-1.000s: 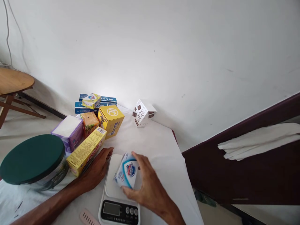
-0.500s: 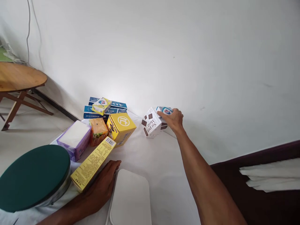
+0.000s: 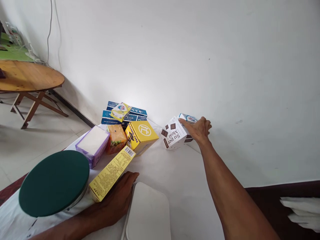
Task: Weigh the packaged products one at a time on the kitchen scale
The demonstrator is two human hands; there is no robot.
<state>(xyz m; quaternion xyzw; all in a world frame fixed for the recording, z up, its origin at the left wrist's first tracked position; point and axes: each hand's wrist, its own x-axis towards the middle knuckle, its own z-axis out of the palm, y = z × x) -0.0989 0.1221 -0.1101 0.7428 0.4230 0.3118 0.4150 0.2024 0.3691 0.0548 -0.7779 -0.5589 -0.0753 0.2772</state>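
My right hand [image 3: 198,130] is stretched out to the far side of the table, fingers closed on a small white and blue soap box [image 3: 188,118] that sits behind the white "Super Meal" box [image 3: 173,134]. My left hand [image 3: 120,200] rests flat on the white tablecloth [image 3: 172,170], fingers together, touching the left edge of the white kitchen scale [image 3: 147,213]. A long yellow box [image 3: 112,173] lies just beside that hand.
At the left stands a jar with a dark green lid [image 3: 53,181]. Behind it are a purple pack [image 3: 93,145], an orange carton [image 3: 116,138], a yellow cube box [image 3: 141,133] and stacked blue boxes [image 3: 125,113]. A round wooden table [image 3: 27,75] stands far left.
My right hand lifted the soap box off the scale and carried it to the far edge beside the Super Meal box. The left hand stayed put. The view shifted up and left.
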